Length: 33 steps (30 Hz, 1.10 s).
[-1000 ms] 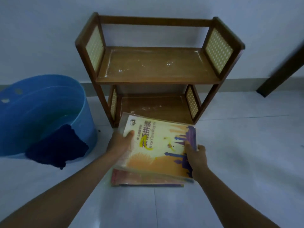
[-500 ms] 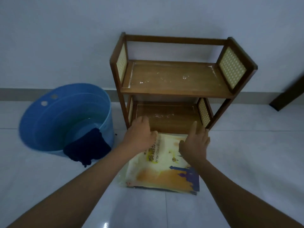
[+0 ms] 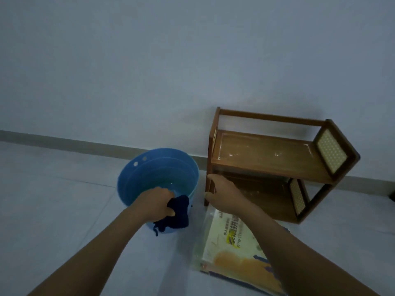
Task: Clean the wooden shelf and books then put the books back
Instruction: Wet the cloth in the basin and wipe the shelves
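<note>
Now the left hand grips the dark cloth on the bucket rim; right hand hangs loosely open.

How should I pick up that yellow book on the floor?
Probably by the near left corner of the yellow paperback book, coming from the left: it lies flat on the pale tiled floor, and the right forearm covers its right side.
</note>
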Available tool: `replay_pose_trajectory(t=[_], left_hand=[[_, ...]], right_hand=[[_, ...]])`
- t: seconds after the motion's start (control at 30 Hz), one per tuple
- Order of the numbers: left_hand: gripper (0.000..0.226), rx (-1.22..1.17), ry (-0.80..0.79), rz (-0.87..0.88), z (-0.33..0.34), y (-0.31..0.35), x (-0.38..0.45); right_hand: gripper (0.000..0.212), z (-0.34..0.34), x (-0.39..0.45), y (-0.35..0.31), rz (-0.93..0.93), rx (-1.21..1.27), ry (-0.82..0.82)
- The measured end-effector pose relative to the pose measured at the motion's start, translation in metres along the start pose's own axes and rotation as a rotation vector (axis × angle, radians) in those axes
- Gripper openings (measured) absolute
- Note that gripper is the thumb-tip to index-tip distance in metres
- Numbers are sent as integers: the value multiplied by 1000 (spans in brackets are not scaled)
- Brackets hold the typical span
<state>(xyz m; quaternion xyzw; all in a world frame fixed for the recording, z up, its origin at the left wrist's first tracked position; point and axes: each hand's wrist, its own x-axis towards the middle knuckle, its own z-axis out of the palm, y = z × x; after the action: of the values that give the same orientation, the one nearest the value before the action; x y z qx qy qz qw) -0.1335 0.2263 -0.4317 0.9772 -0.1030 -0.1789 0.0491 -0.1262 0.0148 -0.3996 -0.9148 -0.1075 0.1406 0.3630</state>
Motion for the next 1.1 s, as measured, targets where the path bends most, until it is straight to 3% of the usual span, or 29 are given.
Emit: replay_pose_trajectory(t=[0.13,0.17,0.23,0.33,0.47,0.53,0.6,0.7,0.8,0.87,1.0,1.1], left_hand=[[15,-100,35,163,-69,8,-6],[15,-154,55,212,-87,15,-8],[16,-354,83,298,-122,31,-4],[21,-739,61,384,-154,65,18],[41,-785,267,340,-162,119,83],[50,-630,386,274,-156,134,117],[54,-447,446,233,-149,141,148],[53,-231,416,205,-142,134,178],[66,-208,377,126,-128,110,205],[73,-363,398,123,-121,104,216],[87,-681,355,-52,-126,110,221],[70,-705,338,-92,-124,108,227]], right_hand=[[77,-41,-1,-20,-61,294,-228],[80,-51,1,-21,-77,385,-292],[65,-71,4,-19,-90,534,-351],[46,-105,6,-2,-50,642,-259],[38,-143,9,39,143,775,35],[39,-155,15,57,245,608,265],[39,-167,25,82,305,268,511],[38,-175,36,120,332,-36,666],[64,-169,48,152,329,-339,554],[76,-161,61,168,358,-440,386],[61,-118,93,146,468,-534,368],[60,-64,123,95,286,-566,334]])
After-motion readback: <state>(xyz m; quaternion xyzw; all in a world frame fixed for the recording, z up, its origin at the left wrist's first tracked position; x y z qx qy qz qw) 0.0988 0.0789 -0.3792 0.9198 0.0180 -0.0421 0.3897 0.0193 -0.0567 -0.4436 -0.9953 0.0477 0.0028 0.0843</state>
